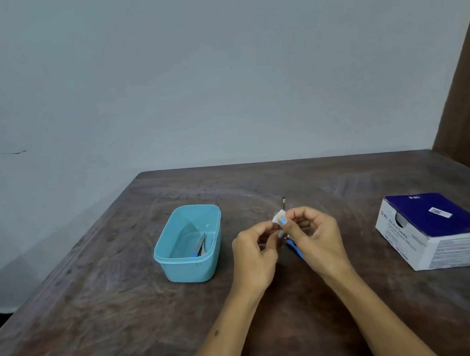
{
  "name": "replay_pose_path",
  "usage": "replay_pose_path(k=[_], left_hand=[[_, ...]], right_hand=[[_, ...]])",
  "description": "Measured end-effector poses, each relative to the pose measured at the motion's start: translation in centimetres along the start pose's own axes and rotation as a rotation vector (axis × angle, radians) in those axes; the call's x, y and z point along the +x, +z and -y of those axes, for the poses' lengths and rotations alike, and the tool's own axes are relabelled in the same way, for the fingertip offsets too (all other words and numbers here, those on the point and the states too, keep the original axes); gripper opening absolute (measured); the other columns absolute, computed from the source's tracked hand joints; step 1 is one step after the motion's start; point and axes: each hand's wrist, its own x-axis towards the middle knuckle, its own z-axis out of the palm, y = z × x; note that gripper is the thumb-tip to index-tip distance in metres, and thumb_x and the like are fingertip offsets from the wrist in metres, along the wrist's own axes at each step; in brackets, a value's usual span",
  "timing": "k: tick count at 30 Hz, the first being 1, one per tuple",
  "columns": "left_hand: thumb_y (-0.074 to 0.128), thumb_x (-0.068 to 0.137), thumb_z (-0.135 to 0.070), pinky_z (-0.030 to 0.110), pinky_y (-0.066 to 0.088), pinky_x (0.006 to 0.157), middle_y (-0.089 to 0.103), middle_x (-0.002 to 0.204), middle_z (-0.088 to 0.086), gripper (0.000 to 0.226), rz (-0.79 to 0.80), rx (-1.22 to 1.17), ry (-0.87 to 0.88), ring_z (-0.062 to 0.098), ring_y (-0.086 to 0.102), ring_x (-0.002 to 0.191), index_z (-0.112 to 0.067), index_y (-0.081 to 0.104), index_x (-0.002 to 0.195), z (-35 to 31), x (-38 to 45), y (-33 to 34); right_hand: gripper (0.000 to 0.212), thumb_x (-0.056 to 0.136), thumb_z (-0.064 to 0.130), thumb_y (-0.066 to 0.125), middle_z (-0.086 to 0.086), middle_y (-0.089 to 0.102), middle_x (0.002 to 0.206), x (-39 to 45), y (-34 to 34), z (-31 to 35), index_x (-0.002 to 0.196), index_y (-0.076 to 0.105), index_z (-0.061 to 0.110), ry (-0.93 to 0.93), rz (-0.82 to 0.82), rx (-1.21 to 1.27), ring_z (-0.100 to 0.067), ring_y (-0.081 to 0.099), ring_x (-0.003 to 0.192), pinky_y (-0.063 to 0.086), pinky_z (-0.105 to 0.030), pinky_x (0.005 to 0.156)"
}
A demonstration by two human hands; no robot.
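Centrally, small white swab [278, 219], slim blue-handled tool [297, 250]

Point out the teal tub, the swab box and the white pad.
teal tub [189, 271], head view, front outer wall.
swab box [459, 220], head view, dark blue top face.
white pad [277, 218], head view, its visible white corner.

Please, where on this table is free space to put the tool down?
Bare wood lies between the right hand and the blue-and-white cardboard box, on the near left of the brown wooden table, and behind the teal plastic tub. It is tighter between the tub and the left hand, where both hands hold the thin blue-handled metal tool and small white pad.
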Motion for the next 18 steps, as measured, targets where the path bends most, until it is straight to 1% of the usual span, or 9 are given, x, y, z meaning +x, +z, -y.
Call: replay_pose_path(k=[3, 6, 10, 12, 15, 18], left_hand=[[0.061, 0.087, -0.005, 0.03, 0.057, 0.081, 0.072, 0.094, -0.004, 0.024, -0.013, 0.018, 0.006, 0.004, 0.068, 0.086, -0.015, 0.069, 0.108, 0.02, 0.01, -0.03], [0.062, 0.087, -0.008, 0.03, 0.057, 0.082, 0.073, 0.095, -0.004, 0.023, 0.02, 0.028, 0.019, 0.003, 0.068, 0.087, -0.015, 0.069, 0.108, 0.02, -0.09, 0.11], [0.059, 0.087, -0.002, 0.03, 0.058, 0.079, 0.073, 0.093, -0.002, 0.026, -0.007, 0.019, 0.026, 0.003, 0.069, 0.084, -0.014, 0.07, 0.106, 0.07, -0.02, -0.04], [0.059, 0.087, -0.002, 0.032, 0.058, 0.08, 0.073, 0.092, -0.001, 0.026, -0.027, 0.006, 0.023, 0.006, 0.069, 0.085, -0.014, 0.07, 0.106, 0.19, 0.04, -0.08], [0.061, 0.086, -0.004, 0.031, 0.057, 0.082, 0.073, 0.095, -0.003, 0.026, -0.024, 0.009, 0.032, 0.007, 0.068, 0.089, -0.016, 0.069, 0.108, 0.04, -0.03, 0.02], [0.062, 0.086, -0.004, 0.029, 0.058, 0.079, 0.073, 0.094, -0.002, 0.026, -0.049, 0.006, 0.049, 0.006, 0.069, 0.086, -0.015, 0.07, 0.108, 0.04, -0.04, 0.04]], right_hand=[[0.004, 0.082, 0.015, 0.07, 0.0, 0.071, 0.073, -0.06, 0.09, 0.17, 0.079, 0.068, 0.016, -0.022, -0.041, -0.02, -0.013, 0.068, 0.067, 0.054, -0.025, 0.062], [0.004, 0.083, 0.015, 0.07, -0.001, 0.069, 0.072, -0.08, -0.09, 0.49, 0.08, 0.067, 0.014, -0.058, -0.094, 0.0, -0.01, 0.065, 0.062, 0.053, -0.024, 0.056], [0.005, 0.081, 0.017, 0.072, 0.0, 0.07, 0.069, -0.21, 0.16, 0.0, 0.079, 0.068, 0.016, -0.024, -0.041, -0.059, -0.016, 0.068, 0.066, 0.054, -0.024, 0.058], [0.005, 0.081, 0.017, 0.072, 0.002, 0.07, 0.07, -0.25, 0.3, 0.0, 0.079, 0.068, 0.017, -0.026, -0.045, -0.085, -0.015, 0.068, 0.066, 0.054, -0.024, 0.058], [0.007, 0.081, 0.017, 0.071, 0.002, 0.069, 0.078, -0.27, 0.22, 0.4, 0.078, 0.067, 0.021, -0.085, -0.087, -0.077, -0.013, 0.068, 0.069, 0.055, -0.024, 0.06], [0.006, 0.081, 0.018, 0.072, 0.002, 0.068, 0.08, -0.4, 0.29, 0.33, 0.079, 0.067, 0.022, -0.088, -0.085, -0.098, -0.012, 0.067, 0.069, 0.056, -0.025, 0.06]])
